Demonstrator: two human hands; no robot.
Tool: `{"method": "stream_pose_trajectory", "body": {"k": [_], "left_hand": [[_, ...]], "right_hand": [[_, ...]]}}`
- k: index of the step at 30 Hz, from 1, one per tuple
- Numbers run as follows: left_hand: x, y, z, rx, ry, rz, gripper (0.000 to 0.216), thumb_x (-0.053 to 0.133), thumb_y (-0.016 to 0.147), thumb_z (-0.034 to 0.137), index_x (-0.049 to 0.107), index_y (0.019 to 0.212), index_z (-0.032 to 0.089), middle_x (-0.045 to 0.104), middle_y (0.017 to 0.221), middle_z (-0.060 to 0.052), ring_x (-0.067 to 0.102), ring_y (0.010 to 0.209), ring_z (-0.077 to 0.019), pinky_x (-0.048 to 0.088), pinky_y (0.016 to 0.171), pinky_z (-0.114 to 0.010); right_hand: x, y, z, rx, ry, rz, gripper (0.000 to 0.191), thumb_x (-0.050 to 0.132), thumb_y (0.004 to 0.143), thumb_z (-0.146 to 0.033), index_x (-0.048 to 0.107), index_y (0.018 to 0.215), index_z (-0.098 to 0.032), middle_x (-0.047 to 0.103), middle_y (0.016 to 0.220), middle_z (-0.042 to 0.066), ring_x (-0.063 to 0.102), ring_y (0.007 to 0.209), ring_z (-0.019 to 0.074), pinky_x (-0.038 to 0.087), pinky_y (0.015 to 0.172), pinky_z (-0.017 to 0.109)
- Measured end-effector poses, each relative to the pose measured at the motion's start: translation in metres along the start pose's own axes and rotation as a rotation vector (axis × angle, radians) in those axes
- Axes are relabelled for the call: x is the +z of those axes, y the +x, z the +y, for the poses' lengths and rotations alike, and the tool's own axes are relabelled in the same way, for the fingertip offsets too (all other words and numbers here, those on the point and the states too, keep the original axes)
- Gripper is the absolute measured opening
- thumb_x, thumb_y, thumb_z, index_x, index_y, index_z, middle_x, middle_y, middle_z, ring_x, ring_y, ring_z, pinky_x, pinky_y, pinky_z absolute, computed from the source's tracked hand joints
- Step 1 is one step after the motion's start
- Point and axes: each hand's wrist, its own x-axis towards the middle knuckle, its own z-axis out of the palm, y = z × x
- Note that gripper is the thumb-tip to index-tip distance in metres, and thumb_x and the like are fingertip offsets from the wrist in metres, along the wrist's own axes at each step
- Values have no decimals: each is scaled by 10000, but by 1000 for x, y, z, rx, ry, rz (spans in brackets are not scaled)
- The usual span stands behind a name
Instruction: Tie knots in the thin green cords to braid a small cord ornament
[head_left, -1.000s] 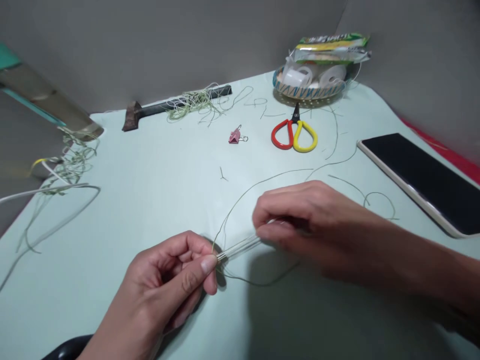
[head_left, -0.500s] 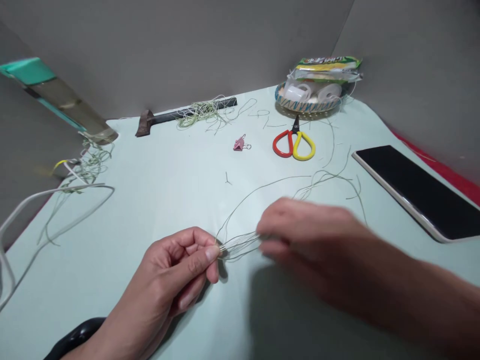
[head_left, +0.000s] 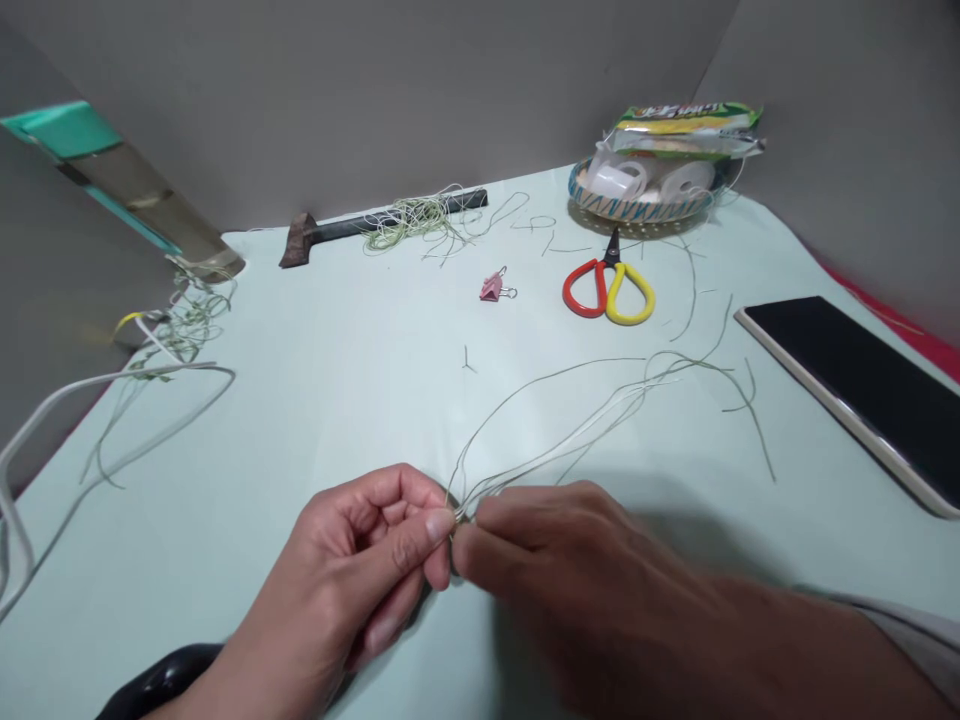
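Note:
My left hand (head_left: 367, 570) pinches the ends of several thin pale green threads (head_left: 592, 415) between thumb and forefinger, low over the light green table (head_left: 315, 420). My right hand (head_left: 570, 580) is closed in a pinch on the same threads, its fingertips touching those of the left hand. From the pinch the threads run up and to the right across the table in loose strands.
Red and yellow scissors (head_left: 609, 290) and a pink binder clip (head_left: 493, 288) lie further back. A basket (head_left: 645, 195) holds tape rolls and a packet. A dark phone (head_left: 862, 390) lies at right, a tangle of thread (head_left: 412, 215) over a dark tool at back, white cable (head_left: 90, 390) at left.
My right hand slid left along the threads until it met the left hand. The threads now trail out to the right instead of looping under the hands.

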Motion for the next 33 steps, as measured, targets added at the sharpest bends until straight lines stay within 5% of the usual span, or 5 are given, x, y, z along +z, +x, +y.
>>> {"method": "stream_pose_trajectory", "body": {"k": [5, 17, 23, 28, 33], "left_hand": [[0, -1, -1, -30, 29, 3, 328, 714, 893, 482, 663, 753, 190, 344, 407, 112, 154, 367, -33, 136, 378, -181], [-6, -2, 5, -50, 109, 23, 280, 704, 904, 433, 653, 775, 189, 583, 618, 33, 271, 420, -36, 193, 388, -162], [-3, -3, 6, -18, 103, 9, 288, 673, 939, 406, 652, 763, 179, 576, 610, 47, 253, 424, -36, 181, 416, -197], [-3, -7, 4, -2, 122, -52, 275, 671, 930, 392, 652, 764, 173, 606, 628, 40, 244, 410, -33, 157, 421, -228], [-2, -6, 7, 7, 174, -38, 262, 674, 924, 378, 648, 758, 177, 619, 638, 40, 263, 419, -37, 159, 428, -232]], "right_hand": [[0, -2, -2, -23, 16, -25, 391, 411, 579, 33, 534, 868, -201, 682, 838, -22, 599, 738, 113, 422, 683, 244], [-44, -4, 12, 156, -56, -110, 280, 538, 745, 45, 422, 675, -200, 523, 626, -59, 449, 559, 88, 325, 532, 238], [-60, -7, 6, 41, -43, -417, 276, 613, 890, -76, 489, 673, -193, 584, 708, -56, 528, 613, 84, 394, 579, 228], [-57, 12, 18, -71, 5, -60, 186, 507, 989, -88, 670, 1044, -159, 703, 997, 37, 602, 907, 153, 454, 829, 276], [-49, 31, 44, -86, -161, -129, 191, 492, 1006, -99, 675, 971, -141, 664, 1104, 103, 516, 1001, 226, 431, 879, 374]]}}
